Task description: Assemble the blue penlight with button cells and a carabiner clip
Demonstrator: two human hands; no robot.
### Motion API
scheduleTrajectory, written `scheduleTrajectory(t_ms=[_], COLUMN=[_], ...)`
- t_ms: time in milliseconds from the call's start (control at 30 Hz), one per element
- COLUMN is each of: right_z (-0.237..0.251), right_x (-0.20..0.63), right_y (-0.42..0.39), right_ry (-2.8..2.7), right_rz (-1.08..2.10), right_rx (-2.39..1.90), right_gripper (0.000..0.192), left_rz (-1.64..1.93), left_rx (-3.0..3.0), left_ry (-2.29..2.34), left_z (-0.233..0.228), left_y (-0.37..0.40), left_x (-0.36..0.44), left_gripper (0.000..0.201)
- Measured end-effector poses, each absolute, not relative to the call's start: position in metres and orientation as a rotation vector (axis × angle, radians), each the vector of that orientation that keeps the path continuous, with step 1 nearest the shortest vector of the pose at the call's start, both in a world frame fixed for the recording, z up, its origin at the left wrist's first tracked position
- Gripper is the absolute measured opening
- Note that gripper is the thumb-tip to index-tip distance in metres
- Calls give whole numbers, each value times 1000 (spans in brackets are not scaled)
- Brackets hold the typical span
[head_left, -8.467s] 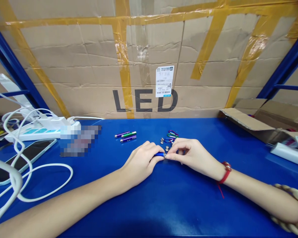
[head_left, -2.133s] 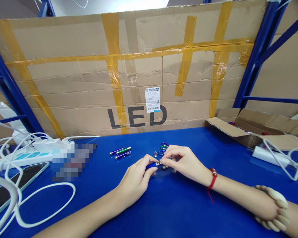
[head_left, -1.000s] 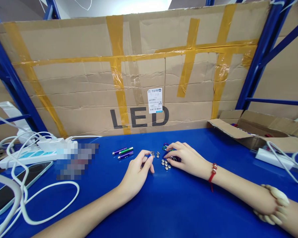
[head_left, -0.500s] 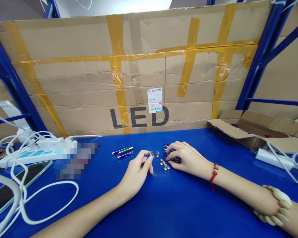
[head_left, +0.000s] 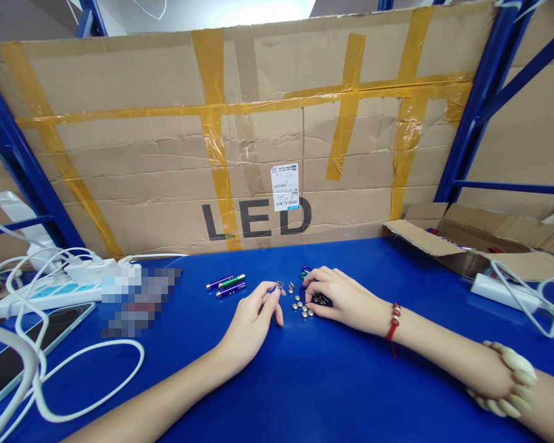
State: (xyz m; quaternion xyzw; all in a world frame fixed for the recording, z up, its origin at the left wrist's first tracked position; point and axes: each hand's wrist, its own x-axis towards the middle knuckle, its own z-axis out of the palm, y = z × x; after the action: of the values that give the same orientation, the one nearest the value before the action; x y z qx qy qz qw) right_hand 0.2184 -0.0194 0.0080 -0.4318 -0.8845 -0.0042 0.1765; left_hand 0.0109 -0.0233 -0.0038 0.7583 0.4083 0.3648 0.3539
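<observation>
My left hand (head_left: 256, 311) is closed in a pinch on a small blue piece with a metal clasp (head_left: 279, 285) at its tip. My right hand (head_left: 337, 294) rests low on the table, fingers curled down over small dark parts (head_left: 322, 299); what its fingertips grip is hidden. Several silver round button cells (head_left: 305, 312) lie between the hands. Small metal clasps (head_left: 290, 287) sit just behind the cells. Beyond my right fingers, coloured rings or carabiners (head_left: 305, 271) show partly. Three slim metal tubes like penlights, two purple and one green (head_left: 231, 281), lie left of my left hand.
A white power strip (head_left: 32, 296) with tangled white cables (head_left: 92, 344) and a phone (head_left: 41, 335) are at left, beside a blurred patch. An open cardboard box (head_left: 471, 243) and a white adapter (head_left: 505, 294) stand at right. A taped cardboard panel (head_left: 166, 172) closes the back.
My right hand has lowered onto the small dark parts, its fingers nearer the table. My left hand keeps its pinch, with the metal clasp now showing more clearly. The view has shifted slightly.
</observation>
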Motion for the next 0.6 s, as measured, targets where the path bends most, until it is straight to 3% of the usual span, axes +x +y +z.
scheduleTrajectory(t_ms=[333, 600], right_z=[3, 2], right_x=[215, 208], right_y=[-18, -15], right_ry=[-2270, -1693], right_rz=[26, 815], right_rx=[-1193, -1161], right_gripper=[11, 41], left_rz=[943, 986], left_rx=[1952, 1901], left_ry=[1056, 1050], left_z=[-3, -5], left_y=[-24, -22], left_x=[10, 10], left_gripper=[34, 34])
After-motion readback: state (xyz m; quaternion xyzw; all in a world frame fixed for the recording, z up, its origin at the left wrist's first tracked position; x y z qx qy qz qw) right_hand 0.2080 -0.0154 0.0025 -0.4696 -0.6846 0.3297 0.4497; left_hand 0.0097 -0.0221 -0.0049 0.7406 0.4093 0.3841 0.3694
